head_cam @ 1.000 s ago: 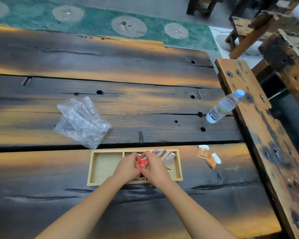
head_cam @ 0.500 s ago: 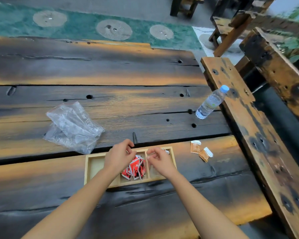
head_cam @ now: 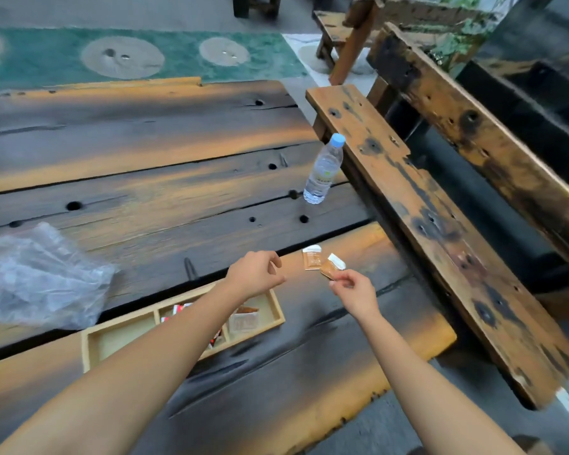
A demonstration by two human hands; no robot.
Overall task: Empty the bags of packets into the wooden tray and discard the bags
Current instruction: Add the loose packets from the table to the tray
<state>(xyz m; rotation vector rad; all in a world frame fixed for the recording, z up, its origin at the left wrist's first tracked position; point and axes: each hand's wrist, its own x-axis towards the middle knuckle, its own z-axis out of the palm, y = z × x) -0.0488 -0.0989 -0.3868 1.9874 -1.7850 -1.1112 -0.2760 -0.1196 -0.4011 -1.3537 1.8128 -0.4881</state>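
A three-part wooden tray (head_cam: 119,339) lies on the table under my left forearm. Red packets (head_cam: 177,311) show in its middle part and pale brown packets (head_cam: 243,321) in its right part; the left part looks bare. Two brown packets with white ends lie right of the tray: one (head_cam: 311,257) flat on the table, the other (head_cam: 332,267) pinched at its lower corner by my right hand (head_cam: 355,290). My left hand (head_cam: 255,274) hovers above the tray's right end with its fingers loosely curled and nothing in it. Crumpled clear plastic bags (head_cam: 37,277) sit at the left.
A water bottle (head_cam: 324,170) stands near the table's right edge. A worn wooden bench (head_cam: 434,224) runs along the right side, with more wooden furniture behind it. The table's near right corner drops off to grey floor.
Both hands have left the red packets in the tray and moved right. My right hand has reached the loose brown packets and taken hold of one. The camera has swung right.
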